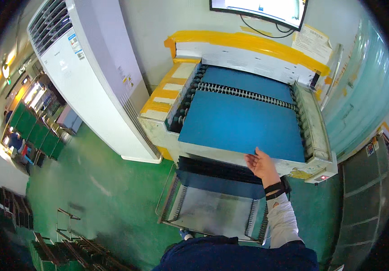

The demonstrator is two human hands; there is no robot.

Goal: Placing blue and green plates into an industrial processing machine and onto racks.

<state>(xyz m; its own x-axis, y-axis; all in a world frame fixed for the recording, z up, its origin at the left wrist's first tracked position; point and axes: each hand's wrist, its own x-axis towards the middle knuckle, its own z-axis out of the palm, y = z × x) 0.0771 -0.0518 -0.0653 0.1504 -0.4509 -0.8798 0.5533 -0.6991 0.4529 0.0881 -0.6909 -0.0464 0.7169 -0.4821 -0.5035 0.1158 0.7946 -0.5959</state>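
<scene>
A large blue panel [244,119] lies flat on the rollers of a conveyor machine [314,122], its front side reaching the machine's near lip. My right hand [262,166], with a black band at the wrist, is at the panel's front edge. Its fingers are parted and slightly bent, and no grip on the panel shows; whether a fingertip touches the edge I cannot tell. A second blue panel [248,82] rests farther back, beyond a row of roller discs [248,94]. My left hand is out of the picture.
Below the machine's front stands a slotted metal rack [217,210] with several dark panels [221,178] upright at its far end. A tall white air conditioner [90,86] stands left. Clear plastic sheeting [361,95] hangs right. More racks [77,253] are at lower left.
</scene>
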